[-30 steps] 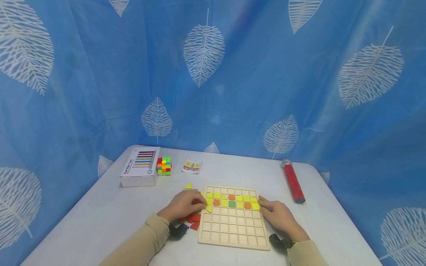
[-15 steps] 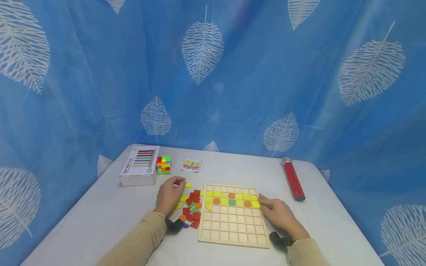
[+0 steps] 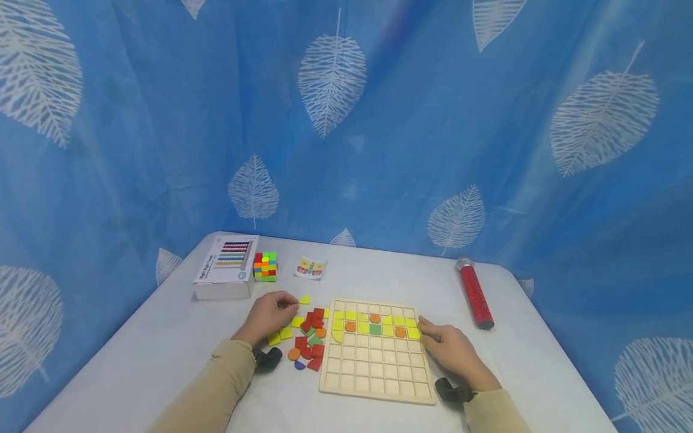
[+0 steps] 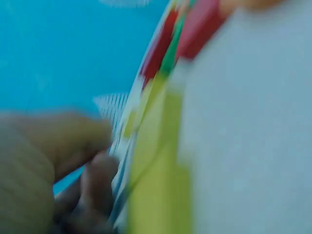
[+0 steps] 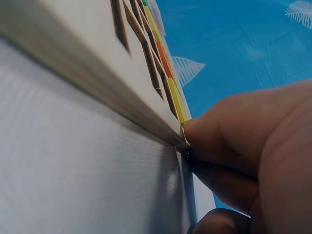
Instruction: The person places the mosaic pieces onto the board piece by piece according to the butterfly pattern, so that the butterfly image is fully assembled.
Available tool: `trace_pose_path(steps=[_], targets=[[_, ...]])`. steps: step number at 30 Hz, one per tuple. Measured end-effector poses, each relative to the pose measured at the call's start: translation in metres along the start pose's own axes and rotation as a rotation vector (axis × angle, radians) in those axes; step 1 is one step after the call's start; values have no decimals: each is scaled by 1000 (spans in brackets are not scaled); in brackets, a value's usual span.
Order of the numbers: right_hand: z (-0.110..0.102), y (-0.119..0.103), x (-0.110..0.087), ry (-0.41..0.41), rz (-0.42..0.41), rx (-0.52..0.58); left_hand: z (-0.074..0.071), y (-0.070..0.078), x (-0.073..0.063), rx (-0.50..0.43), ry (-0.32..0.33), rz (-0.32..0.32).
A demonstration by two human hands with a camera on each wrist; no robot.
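Note:
A wooden grid board (image 3: 376, 367) lies at the middle of the table, with yellow pieces, orange discs and a green square (image 3: 375, 329) set in its upper rows. My right hand (image 3: 452, 349) holds the board's right edge, thumb and fingers meeting at the rim in the right wrist view. Left of the board, my left hand (image 3: 267, 316) is over the loose pieces, fingers bent. Its fingertips come right beside a yellow piece (image 3: 305, 299). In the blurred left wrist view thumb and finger nearly meet; I cannot tell whether they hold a piece.
Loose red pieces (image 3: 317, 350), green ones (image 3: 314, 341), an orange disc (image 3: 293, 354) and a blue piece (image 3: 300, 365) lie left of the board. Behind are a white box (image 3: 223, 288), a puzzle cube (image 3: 265, 266) and a pattern card (image 3: 310, 268). A red glittery tube (image 3: 476, 297) lies right.
My left hand has left the board's left edge, where a yellow quarter-round piece now shows in a cell, and moved back left over the loose pieces. The right hand stays at the board.

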State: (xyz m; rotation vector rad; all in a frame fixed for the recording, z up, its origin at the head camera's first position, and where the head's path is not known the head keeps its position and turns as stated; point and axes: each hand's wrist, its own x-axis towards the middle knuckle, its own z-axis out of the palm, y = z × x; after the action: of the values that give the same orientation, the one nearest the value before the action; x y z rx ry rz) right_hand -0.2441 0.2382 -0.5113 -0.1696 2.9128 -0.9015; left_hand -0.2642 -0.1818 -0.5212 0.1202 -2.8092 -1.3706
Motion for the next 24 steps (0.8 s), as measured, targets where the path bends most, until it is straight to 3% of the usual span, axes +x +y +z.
trace_pose_path(steps=[5,10,24], targets=[[1,1,1,10,-3,-3,-13,-3,2,12,-131,9],[2,1,0,4,-1,0,-17,-2,-2,36,-211,24],[2,0,0,-1,5,-5,-21,-4,-1,70,-235,67]])
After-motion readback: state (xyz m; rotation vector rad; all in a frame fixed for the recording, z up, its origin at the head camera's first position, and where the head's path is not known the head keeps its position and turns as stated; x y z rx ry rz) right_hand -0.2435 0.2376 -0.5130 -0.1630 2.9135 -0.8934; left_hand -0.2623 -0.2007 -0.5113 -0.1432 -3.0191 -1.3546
